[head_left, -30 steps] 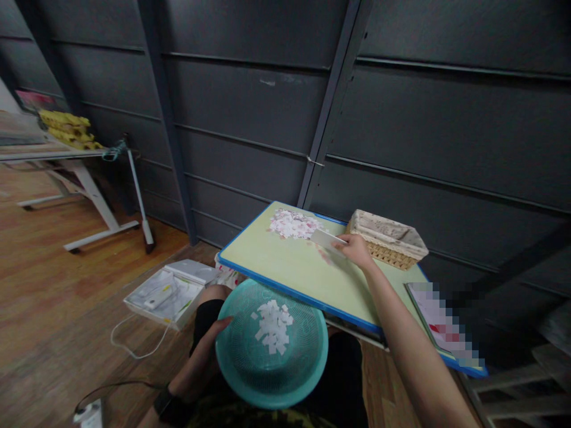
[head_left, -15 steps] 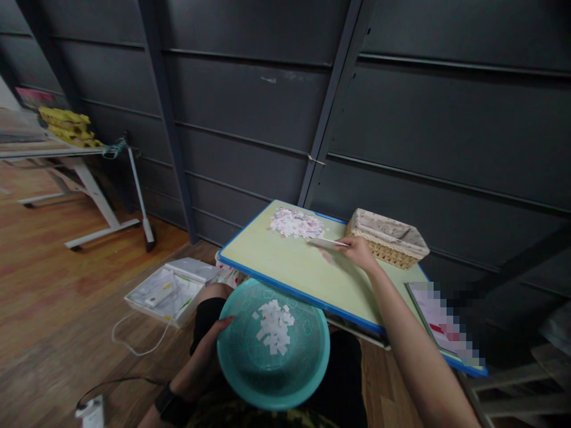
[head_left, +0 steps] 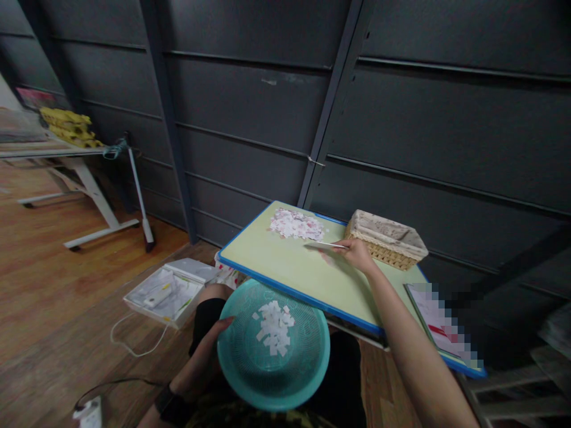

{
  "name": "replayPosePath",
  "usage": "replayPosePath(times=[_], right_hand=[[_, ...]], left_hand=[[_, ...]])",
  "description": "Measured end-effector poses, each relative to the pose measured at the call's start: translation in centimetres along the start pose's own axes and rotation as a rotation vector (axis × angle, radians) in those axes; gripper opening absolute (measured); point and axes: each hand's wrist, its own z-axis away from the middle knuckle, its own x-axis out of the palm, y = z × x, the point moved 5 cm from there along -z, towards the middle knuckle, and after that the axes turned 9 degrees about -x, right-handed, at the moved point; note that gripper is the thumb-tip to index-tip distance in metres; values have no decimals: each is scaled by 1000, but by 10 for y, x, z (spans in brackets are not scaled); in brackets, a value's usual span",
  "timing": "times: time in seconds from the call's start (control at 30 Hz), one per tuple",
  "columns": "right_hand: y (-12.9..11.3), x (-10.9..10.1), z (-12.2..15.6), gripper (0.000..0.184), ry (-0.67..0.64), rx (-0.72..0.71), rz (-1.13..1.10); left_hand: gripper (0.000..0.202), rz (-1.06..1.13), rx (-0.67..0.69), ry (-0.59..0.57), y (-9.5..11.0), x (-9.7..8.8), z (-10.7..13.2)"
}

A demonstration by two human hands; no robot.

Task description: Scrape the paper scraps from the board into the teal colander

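My right hand [head_left: 355,253] reaches across the pale green table [head_left: 289,267] and pinches a thin white card [head_left: 322,244], held almost flat just above the tabletop. The card's far edge lies beside a heap of small white and pink paper pieces [head_left: 295,224]. My left hand [head_left: 217,330] grips the left rim of a teal mesh bowl [head_left: 250,368] resting on my lap. Inside the bowl lies a small pile of white paper pieces [head_left: 273,327].
A wicker basket [head_left: 387,240] stands at the table's far right, against the dark wall. A printed sheet [head_left: 441,324] lies on the table's right end. On the wooden floor left of my knee sit an open white box [head_left: 165,292] and a cable [head_left: 134,345]. A white-legged table [head_left: 84,178] stands far left.
My right hand has tipped the white card from a raised slant to nearly flat and moved it slightly left toward the paper heap. The left hand and bowl stay put.
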Motion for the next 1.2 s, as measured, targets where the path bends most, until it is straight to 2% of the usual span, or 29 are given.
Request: replayPosePath(times=[0.17,0.23,0.33,0.43,0.5,0.57,0.63,0.73,0.83,0.93,1.03,1.13,1.2], right_hand=[[1,-9,9,36,-63,-1,-25],[0,-14,13,38,-27,7,-39],[-13,-13,19,40,111,23,-22],[-41,9,25,38,215,-52,37],[-57,31,26,40,232,-89,47],[-62,48,24,41,230,-69,30],[-53,56,21,40,240,13,2],[-23,49,20,42,277,137,-43],[5,32,25,45,299,182,-73],[22,13,31,47,313,231,-87],[19,1,27,46,299,189,-63],[-3,-2,11,43,352,46,47],[-20,5,-4,37,376,-16,136]], left_hand=[[39,-3,7,-19,0,0,2],[41,-8,10,-37,-1,-1,1],[43,-9,14,-40,-3,-4,-3],[37,-10,16,-37,-5,-7,-8],[30,-11,16,-41,-5,-9,-10],[27,-6,-1,-52,-5,-10,-10],[28,-2,-23,-54,-5,-11,-10],[28,15,-5,-43,-3,-15,-11],[22,45,51,-43,1,-17,-12],[28,30,51,-10,4,-19,-11],[40,29,58,31,6,-21,-8],[43,23,54,59,6,-23,-8],[39,25,60,74,6,-25,-9]])
